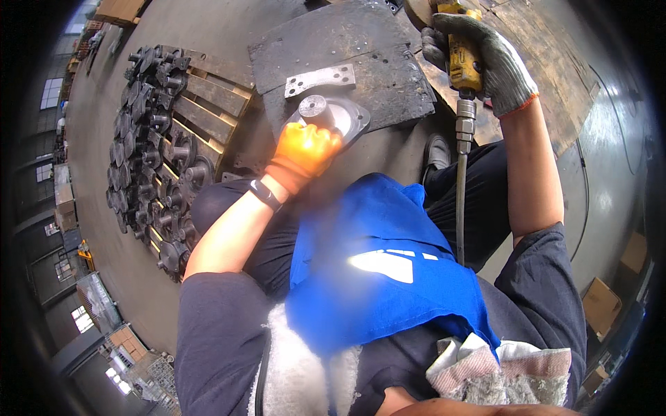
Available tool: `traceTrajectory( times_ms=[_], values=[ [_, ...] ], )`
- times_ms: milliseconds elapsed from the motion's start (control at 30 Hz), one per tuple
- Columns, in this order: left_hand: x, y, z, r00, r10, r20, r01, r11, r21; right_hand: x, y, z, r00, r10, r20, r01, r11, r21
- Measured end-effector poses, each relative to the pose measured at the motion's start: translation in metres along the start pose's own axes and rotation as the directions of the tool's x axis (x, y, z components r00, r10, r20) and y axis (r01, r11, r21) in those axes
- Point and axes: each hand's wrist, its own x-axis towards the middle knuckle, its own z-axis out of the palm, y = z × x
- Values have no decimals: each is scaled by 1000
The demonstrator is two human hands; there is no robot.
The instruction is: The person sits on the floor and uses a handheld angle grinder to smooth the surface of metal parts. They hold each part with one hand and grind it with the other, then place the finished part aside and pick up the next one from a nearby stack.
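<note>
We stand over a smooth grey floor (142, 295). Past the left edge of the dark, scuffed worktop (388, 76) we have a slatted wooden pallet (215, 93); off its right edge spreads a worn brown wooden board (548, 76). Beyond that board's right edge the floor gleams with light, and a thin dark cable (585, 184) curves across it. Far off past the worktop's left edge, we make out a dim wall (28, 208) with bright windows (52, 92) and stacked cartons (64, 197) near it. A cardboard box (600, 305) lies well apart from the board's near corner.
</note>
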Motion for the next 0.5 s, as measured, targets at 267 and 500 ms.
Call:
traceTrajectory(
  times_ms=[267, 500],
  values=[
    [-24, 24, -7, 950, -311, 7, 303, 921, -244, 5, 15, 1, 989, 101, 111, -111, 990, 83],
    [-34, 68, 17, 275, -961, 37, 455, 96, -885, 4, 13, 0, 987, 141, 72, -143, 989, 27]
  ],
)
